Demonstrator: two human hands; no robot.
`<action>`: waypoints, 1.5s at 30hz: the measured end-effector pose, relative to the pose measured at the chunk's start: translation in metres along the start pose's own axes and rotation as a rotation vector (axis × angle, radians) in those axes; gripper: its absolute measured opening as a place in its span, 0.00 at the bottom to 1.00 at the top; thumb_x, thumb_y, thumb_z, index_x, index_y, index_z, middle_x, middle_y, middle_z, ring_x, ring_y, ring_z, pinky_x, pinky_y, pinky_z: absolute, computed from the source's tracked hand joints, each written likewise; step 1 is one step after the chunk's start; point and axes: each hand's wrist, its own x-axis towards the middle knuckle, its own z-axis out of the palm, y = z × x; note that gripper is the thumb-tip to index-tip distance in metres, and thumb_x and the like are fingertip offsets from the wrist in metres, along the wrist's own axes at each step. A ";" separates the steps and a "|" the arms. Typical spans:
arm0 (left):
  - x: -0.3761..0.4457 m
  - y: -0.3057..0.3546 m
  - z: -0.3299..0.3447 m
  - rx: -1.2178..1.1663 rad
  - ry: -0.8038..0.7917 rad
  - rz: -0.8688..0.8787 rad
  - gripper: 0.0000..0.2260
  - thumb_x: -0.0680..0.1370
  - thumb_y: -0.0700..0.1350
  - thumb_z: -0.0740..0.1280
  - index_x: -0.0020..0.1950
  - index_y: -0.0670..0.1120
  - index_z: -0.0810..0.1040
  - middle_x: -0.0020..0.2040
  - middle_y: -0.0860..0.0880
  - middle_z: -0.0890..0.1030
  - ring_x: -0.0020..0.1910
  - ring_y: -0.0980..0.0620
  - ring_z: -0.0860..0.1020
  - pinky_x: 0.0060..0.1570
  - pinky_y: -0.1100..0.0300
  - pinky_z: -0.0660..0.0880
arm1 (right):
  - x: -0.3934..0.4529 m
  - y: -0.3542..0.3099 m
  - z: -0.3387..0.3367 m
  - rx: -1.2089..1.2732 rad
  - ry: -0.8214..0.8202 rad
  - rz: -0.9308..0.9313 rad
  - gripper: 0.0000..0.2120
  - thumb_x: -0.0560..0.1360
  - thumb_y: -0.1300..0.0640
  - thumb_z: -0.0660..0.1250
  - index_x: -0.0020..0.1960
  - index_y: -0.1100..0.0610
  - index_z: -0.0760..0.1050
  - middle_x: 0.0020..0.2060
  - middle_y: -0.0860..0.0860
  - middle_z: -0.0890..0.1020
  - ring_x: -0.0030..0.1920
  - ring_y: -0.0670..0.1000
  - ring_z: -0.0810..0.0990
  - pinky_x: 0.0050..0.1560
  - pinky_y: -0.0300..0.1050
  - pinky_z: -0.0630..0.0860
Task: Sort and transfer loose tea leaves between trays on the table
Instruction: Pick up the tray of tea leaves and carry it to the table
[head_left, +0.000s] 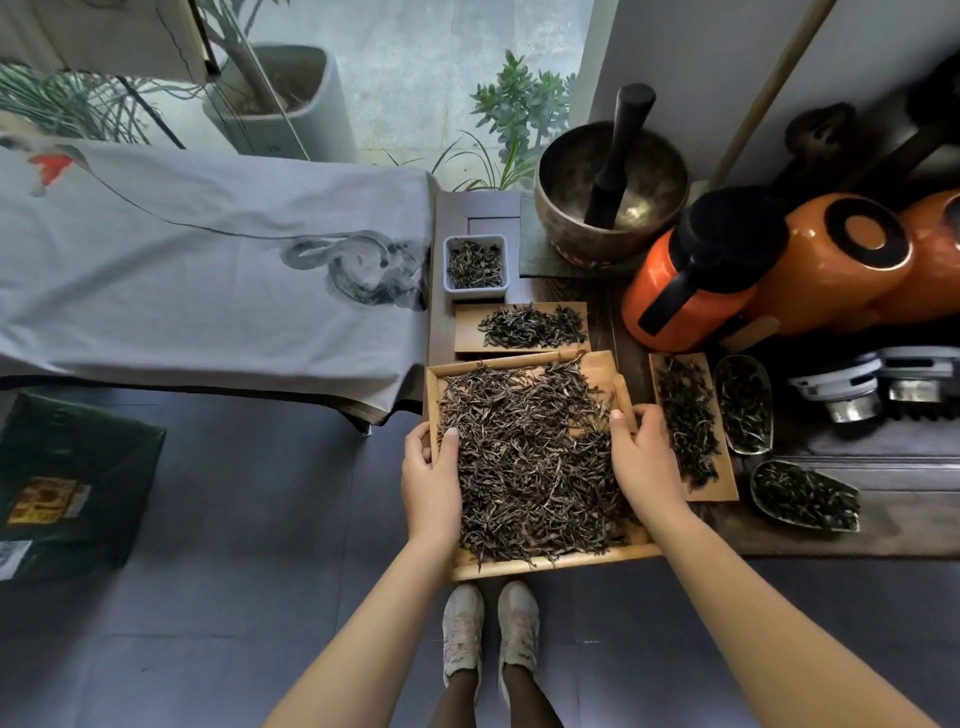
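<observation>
On the table, one big tray (540, 564) gripped by left hand (431, 480), right hand (647, 457), five smaller tea-leaf holders

A single head-worn wide-angle camera looks steeply down and forward from standing height. The dark wooden bench (613, 322) fills the middle and right close below, and the grey tiled floor (234, 519) spreads beneath, edges bowed.

Brass bowl (571, 171), orange jars (841, 260), potted plants (519, 104).
</observation>
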 end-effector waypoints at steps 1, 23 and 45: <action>-0.001 0.006 -0.003 -0.001 0.005 0.015 0.08 0.79 0.52 0.63 0.57 0.55 0.71 0.43 0.55 0.77 0.40 0.60 0.75 0.36 0.63 0.68 | -0.001 -0.007 -0.001 0.007 0.000 -0.023 0.13 0.80 0.49 0.54 0.59 0.57 0.64 0.45 0.48 0.70 0.44 0.53 0.70 0.45 0.46 0.63; -0.025 0.145 -0.200 -0.193 0.306 0.102 0.10 0.79 0.53 0.63 0.57 0.50 0.69 0.47 0.51 0.74 0.45 0.48 0.74 0.45 0.54 0.70 | -0.090 -0.256 0.021 -0.179 -0.187 -0.393 0.21 0.80 0.50 0.52 0.65 0.64 0.60 0.60 0.67 0.74 0.60 0.66 0.73 0.55 0.54 0.69; -0.105 0.140 -0.630 -0.334 0.785 0.133 0.15 0.76 0.52 0.67 0.58 0.46 0.73 0.44 0.51 0.76 0.41 0.53 0.73 0.36 0.59 0.65 | -0.404 -0.489 0.226 -0.250 -0.600 -0.849 0.29 0.79 0.45 0.53 0.70 0.66 0.54 0.66 0.67 0.69 0.65 0.65 0.70 0.62 0.53 0.66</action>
